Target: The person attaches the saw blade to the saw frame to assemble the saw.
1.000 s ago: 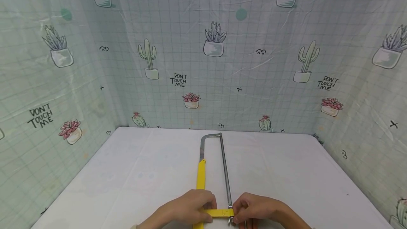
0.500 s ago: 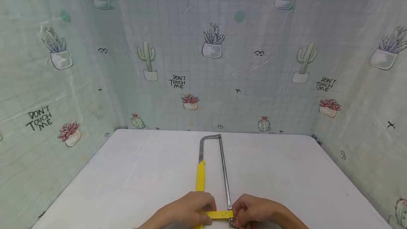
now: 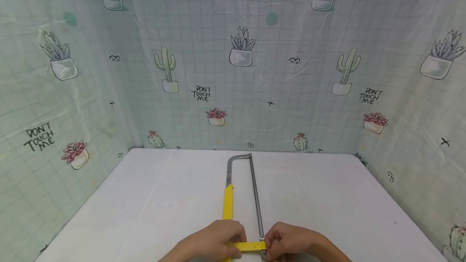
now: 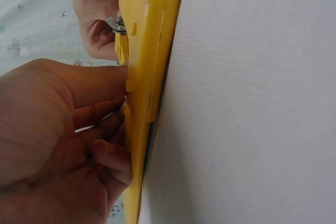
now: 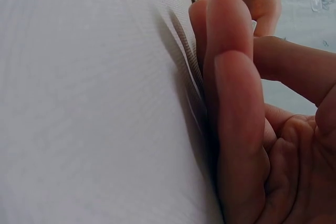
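Observation:
A hacksaw with a yellow and grey metal frame lies on the white table, its far end pointing away from me. Its narrow metal blade runs along the right side. My left hand grips the yellow frame near the handle, thumb and fingers on either side of it. At the near end of the blade, my right hand pinches at the wing nut beside the yellow crosspiece. In the right wrist view, the right fingers lie close along the tabletop and hide the nut.
The white table stretches out on both sides of the hacksaw. A cactus-printed curtain stands around its back and sides.
My right fingers have shifted and curled in at the wing nut, which stands at a different angle. The left hand keeps its grip, and the hacksaw stays in place apart from slight camera drift.

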{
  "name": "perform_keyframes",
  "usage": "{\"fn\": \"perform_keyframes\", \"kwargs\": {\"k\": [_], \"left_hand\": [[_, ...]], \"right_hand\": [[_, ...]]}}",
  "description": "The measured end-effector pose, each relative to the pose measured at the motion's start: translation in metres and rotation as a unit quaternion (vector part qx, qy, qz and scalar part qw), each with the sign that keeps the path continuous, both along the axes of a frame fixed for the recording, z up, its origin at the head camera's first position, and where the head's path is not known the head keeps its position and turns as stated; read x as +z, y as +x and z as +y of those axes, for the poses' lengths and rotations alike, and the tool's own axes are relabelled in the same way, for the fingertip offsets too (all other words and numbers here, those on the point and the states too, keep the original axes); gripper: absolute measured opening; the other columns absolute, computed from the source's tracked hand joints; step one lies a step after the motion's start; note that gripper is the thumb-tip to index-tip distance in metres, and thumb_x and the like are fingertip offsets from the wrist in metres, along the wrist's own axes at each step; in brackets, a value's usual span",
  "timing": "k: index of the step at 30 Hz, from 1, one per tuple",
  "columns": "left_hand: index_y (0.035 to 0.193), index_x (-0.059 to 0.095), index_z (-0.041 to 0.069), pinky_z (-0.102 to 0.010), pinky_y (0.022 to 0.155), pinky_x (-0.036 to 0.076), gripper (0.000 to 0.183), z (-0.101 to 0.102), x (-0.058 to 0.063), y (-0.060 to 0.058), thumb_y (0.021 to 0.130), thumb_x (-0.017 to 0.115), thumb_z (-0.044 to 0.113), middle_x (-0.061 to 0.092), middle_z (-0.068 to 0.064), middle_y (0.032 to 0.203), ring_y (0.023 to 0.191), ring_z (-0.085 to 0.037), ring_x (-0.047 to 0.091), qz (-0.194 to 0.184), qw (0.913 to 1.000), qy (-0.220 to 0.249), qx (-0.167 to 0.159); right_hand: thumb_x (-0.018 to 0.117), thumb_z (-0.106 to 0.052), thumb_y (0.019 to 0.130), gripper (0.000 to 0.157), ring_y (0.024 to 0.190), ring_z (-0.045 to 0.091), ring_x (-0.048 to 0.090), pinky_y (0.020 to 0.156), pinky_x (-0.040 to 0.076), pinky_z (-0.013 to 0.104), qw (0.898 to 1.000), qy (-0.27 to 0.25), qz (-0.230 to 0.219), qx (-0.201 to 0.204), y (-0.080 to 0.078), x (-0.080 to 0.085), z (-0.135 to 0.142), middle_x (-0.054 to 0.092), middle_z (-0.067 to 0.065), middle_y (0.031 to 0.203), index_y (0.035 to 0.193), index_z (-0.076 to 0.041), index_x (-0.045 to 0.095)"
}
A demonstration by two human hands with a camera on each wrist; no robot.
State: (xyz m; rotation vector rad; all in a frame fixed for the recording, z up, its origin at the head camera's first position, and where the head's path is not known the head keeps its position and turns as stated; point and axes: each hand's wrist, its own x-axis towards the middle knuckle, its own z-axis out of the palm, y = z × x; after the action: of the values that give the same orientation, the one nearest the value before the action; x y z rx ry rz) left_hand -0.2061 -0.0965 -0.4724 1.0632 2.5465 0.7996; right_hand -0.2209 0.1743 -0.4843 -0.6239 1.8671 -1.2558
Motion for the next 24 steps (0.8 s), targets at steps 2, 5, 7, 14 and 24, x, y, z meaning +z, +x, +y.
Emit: {"fn": "perform_keyframes", "kwargs": {"k": [2,5,7,14,24], "left_hand": [[0.101,0.069,0.025,-0.019,0.076,0.049,0.015,0.0003,0.0,0.0,0.09,0.078,0.024,0.063,0.023,0.092,0.085,0.008,0.055,0.0,1.0,0.0,0.0],[0.101,0.069,0.026,-0.019,0.076,0.049,0.015,0.0004,0.0004,0.0003,0.09,0.078,0.025,0.062,0.023,0.092,0.084,0.008,0.054,0.001,1.0,-0.002,0.001],[0.101,0.069,0.026,-0.019,0.076,0.049,0.015,0.0008,0.0007,0.0005,0.09,0.078,0.025,0.062,0.023,0.092,0.084,0.008,0.054,0.001,1.0,-0.003,0.001],[0.101,0.069,0.026,-0.018,0.076,0.048,0.015,0.0011,-0.0002,-0.0003,0.09,0.079,0.026,0.062,0.022,0.092,0.083,0.007,0.054,0.0,1.0,-0.007,0.005],[0.102,0.069,0.026,-0.019,0.076,0.049,0.015,0.0011,-0.0007,-0.0009,0.09,0.079,0.025,0.063,0.023,0.092,0.084,0.008,0.055,-0.003,1.0,-0.007,0.003]], "right_hand": [[0.069,-0.01,0.089,0.012,0.051,0.0,0.05,0.049,0.045,0.014,1.0,-0.001,-0.002,-0.001,0.0005,0.0009,-0.0003,0.062,-0.008,0.063,0.083,-0.001,0.067],[0.07,-0.011,0.089,0.013,0.051,0.0,0.05,0.049,0.045,0.014,1.0,0.0,-0.003,-0.003,0.0014,0.0018,-0.0003,0.062,-0.008,0.063,0.084,0.001,0.068],[0.07,-0.011,0.089,0.013,0.051,0.0,0.051,0.049,0.045,0.014,1.0,0.0,-0.002,-0.004,0.0017,0.0023,-0.0001,0.063,-0.008,0.063,0.084,0.001,0.068],[0.071,-0.021,0.09,0.036,0.05,0.001,0.049,0.048,0.044,0.015,1.0,0.012,0.006,-0.003,0.0003,0.0034,0.0005,0.062,-0.009,0.063,0.09,0.015,0.065],[0.068,-0.027,0.093,0.042,0.048,0.003,0.051,0.048,0.043,0.015,0.998,0.044,0.022,-0.037,0.0037,0.004,-0.0025,0.063,-0.006,0.063,0.097,0.014,0.069]]}}
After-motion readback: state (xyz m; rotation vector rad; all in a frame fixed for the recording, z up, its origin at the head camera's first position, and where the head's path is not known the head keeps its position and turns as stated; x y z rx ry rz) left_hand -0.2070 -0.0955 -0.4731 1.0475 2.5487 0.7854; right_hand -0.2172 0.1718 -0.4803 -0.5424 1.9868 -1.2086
